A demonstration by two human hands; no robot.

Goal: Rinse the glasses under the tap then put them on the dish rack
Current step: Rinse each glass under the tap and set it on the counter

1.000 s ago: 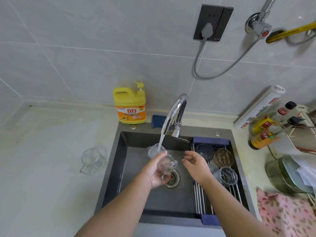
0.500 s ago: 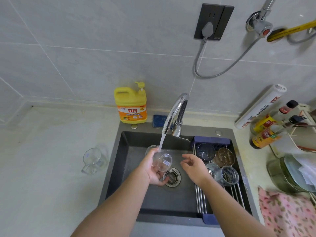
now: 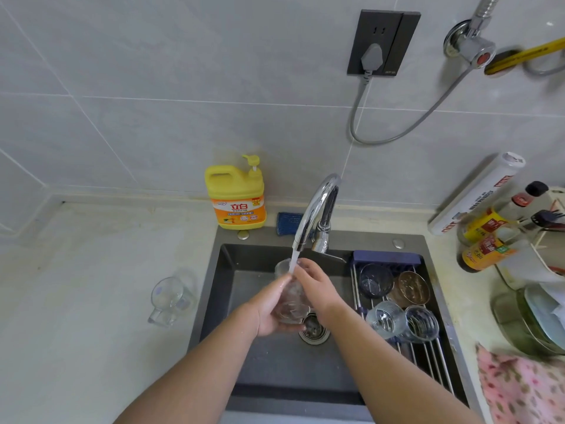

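Both my left hand [image 3: 269,315] and right hand [image 3: 316,290] clasp the clear glass [image 3: 290,301] under the tap [image 3: 318,209], frame centre; wet, it could slip and crack in the sink [image 3: 275,371].

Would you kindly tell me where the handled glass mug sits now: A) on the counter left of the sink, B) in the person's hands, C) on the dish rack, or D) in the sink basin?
A: the glass mug stands on the counter left of the sink, apart from the left hand, which holds another glass under the tap.
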